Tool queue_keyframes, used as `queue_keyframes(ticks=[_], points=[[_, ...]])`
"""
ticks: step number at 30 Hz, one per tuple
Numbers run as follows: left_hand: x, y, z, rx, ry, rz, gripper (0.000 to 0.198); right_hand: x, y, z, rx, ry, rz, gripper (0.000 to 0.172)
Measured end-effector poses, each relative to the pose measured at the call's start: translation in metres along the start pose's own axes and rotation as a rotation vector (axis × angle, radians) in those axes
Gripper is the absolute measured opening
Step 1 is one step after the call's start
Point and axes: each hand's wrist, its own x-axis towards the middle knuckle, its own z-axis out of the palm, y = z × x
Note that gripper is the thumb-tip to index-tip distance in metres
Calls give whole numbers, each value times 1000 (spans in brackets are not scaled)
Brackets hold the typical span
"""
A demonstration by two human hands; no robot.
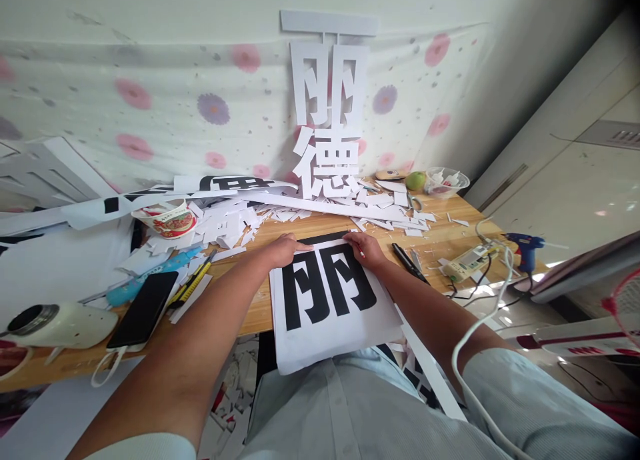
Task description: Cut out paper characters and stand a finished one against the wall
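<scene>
Shirt [310, 417], paper [325, 343] with black "丽" [341, 303]

Bears white offcuts [225, 230] along the back edge of the wooden desk [255, 307], a green fruit [415, 180] and clear bowl [440, 193] at the far right corner, a printed sheet [327, 340] overhanging the front edge, and a phone [144, 310] and flask [75, 325] farther left along it.

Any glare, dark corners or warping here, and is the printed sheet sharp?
Head view: wide-angle stretch seems to swell the forearms and tilt the cabinet; head view: small glints on the cabinet, top-right corner dark; head view: black strokes on the sheet look crisp.
</scene>
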Motion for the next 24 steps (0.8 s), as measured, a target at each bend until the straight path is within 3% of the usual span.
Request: queue_keyframes(ticks=[24], points=[[1,2,-4,4,-34,-31,72,0,-1,0,-8,-1,-21,33]])
